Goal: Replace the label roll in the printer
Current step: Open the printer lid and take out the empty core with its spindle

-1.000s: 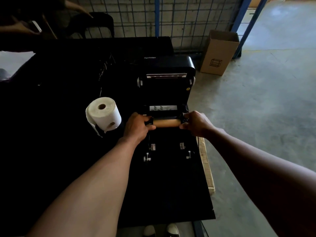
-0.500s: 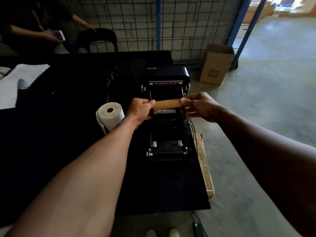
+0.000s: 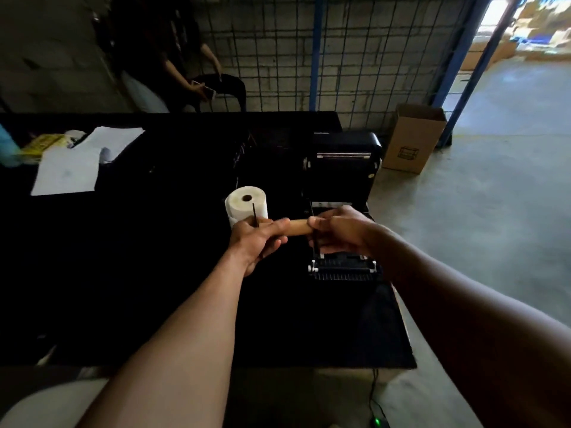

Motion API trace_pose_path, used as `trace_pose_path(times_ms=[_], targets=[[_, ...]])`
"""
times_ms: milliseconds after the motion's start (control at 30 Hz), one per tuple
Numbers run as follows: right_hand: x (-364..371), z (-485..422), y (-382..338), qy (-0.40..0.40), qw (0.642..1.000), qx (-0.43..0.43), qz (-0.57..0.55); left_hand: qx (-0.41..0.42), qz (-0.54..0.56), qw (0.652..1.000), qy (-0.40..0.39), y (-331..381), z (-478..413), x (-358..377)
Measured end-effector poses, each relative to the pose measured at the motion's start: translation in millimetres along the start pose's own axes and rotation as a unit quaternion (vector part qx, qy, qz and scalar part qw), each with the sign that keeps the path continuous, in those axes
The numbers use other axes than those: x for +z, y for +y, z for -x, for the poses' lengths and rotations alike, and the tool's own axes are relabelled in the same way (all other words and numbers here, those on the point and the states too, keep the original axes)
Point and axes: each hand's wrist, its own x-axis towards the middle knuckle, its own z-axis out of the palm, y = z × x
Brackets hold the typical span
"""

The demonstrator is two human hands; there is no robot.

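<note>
Cardboard core (image 3: 298,230) — one, bare — gripped at either end by left hand (image 3: 258,239) and right hand (image 3: 340,231), held above the open printer (image 3: 343,168). One white label roll (image 3: 246,205) stands beside it. Core has shifted left since the prior frame.

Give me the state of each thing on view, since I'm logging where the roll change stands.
Printer: lid open, roll bay without a roll.
Empty cardboard core: out of the printer, held level above the table.
Left hand: gripping the core's left end.
Right hand: gripping the core's right end.
New label roll: full, standing on end on the table, not yet loaded.
Cardboard box: on the floor, flaps open.
</note>
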Motion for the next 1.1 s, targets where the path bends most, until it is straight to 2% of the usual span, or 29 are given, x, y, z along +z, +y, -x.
trace_pose_path(times_ms=[233,333,433,500,567,700,1100], targets=[[103.8,-4.8,24.9,0.004,0.996,0.078,-0.031,-0.066,0.001,0.998,-0.005,-35.9,3.8,-100.1],[137.1,-10.1,39.6,0.085,0.993,0.078,-0.029,-0.072,0.007,0.997,0.007,-43.4,3.8,-143.8],[158.3,-10.9,64.6,0.173,0.974,0.106,0.104,-0.082,0.004,0.997,0.011,-55.8,4.9,-171.9],[172.1,-6.8,76.4,0.207,0.943,0.142,0.221,-0.090,0.003,0.996,0.019,-63.8,3.5,-179.9],[184.7,-4.2,82.1,0.207,0.928,0.153,0.268,-0.089,-0.007,0.996,0.026,-71.6,1.7,-182.6],[197.2,-10.9,84.5,0.197,0.921,0.144,0.303,-0.074,-0.015,0.996,0.039,-84.4,-2.2,-185.3],[207.8,-39.2,99.8,0.244,0.900,0.121,0.341,-0.098,-0.005,0.995,0.034,-91.5,-19.6,-187.6]])
